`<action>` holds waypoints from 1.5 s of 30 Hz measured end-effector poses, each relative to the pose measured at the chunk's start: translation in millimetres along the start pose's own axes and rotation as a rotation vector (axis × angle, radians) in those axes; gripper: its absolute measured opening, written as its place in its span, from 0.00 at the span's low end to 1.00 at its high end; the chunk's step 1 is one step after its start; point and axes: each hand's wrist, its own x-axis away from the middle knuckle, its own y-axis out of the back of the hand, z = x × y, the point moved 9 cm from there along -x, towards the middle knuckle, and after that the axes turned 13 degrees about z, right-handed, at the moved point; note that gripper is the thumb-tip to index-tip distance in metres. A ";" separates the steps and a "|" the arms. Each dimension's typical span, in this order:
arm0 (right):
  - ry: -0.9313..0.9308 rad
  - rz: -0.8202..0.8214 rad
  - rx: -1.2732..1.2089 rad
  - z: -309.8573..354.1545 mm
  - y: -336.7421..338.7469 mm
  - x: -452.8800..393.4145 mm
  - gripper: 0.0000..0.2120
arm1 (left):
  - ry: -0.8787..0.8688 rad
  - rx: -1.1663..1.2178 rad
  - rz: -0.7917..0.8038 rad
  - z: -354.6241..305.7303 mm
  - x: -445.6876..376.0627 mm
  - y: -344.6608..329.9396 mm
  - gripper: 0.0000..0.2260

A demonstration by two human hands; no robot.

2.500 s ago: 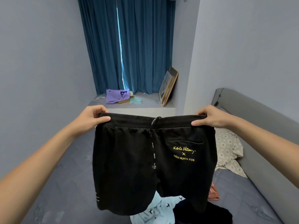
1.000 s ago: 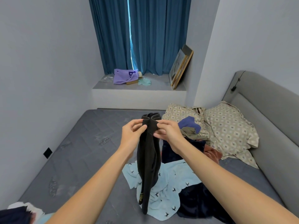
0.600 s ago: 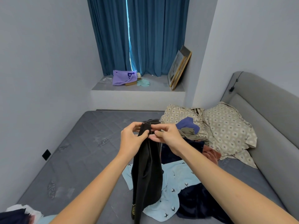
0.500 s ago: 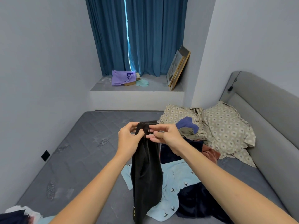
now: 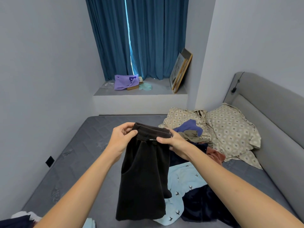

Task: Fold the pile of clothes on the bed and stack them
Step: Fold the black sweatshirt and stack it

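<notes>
Both hands, left (image 5: 122, 139) & right (image 5: 174, 142), pinch the waistband of the black knit shorts (image 5: 144, 171), halved lengthwise, hanging over the grey quilted bed (image 5: 92, 145); keep edges aligned, lay flat, then fold up

Shorts (image 5: 144, 175) hang between both hands above the bed (image 5: 79, 155). A clothes pile (image 5: 190, 191) lies behind them, pillows (image 5: 230, 129) at right.

Black shorts (image 5: 144, 175). Grey mattress (image 5: 79, 155). Beyond the grip: beige diamond-print pillows (image 5: 230, 127). Below it: pale-blue bird-print cloth (image 5: 185, 180). Curtain (image 5: 148, 35): teal.
</notes>
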 end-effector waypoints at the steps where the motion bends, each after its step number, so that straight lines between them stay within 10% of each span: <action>1: -0.009 0.048 0.022 -1.4 -5.6 -0.6 0.36 | 0.008 0.009 -0.013 -0.6 1.0 3.5 0.11; 7: 0.126 0.018 -0.015 6.1 -10.0 3.7 0.28 | 0.001 0.048 -0.086 -9.1 7.4 23.1 0.12; 12: 0.194 0.140 0.115 15.2 -27.7 15.2 0.42 | 0.014 0.042 -0.079 -8.0 20.2 26.1 0.11; 19: 0.238 0.163 0.329 20.9 -42.7 32.1 0.20 | 0.013 0.070 -0.097 -11.7 35.3 27.1 0.12; 37: 0.331 -0.093 0.192 28.8 -7.2 54.6 0.28 | 0.089 -0.135 -0.187 -11.8 72.1 35.3 0.12; 45: 0.242 -0.006 0.207 -4.6 17.6 64.1 0.13 | 0.177 -0.179 -0.188 27.1 88.3 -6.2 0.07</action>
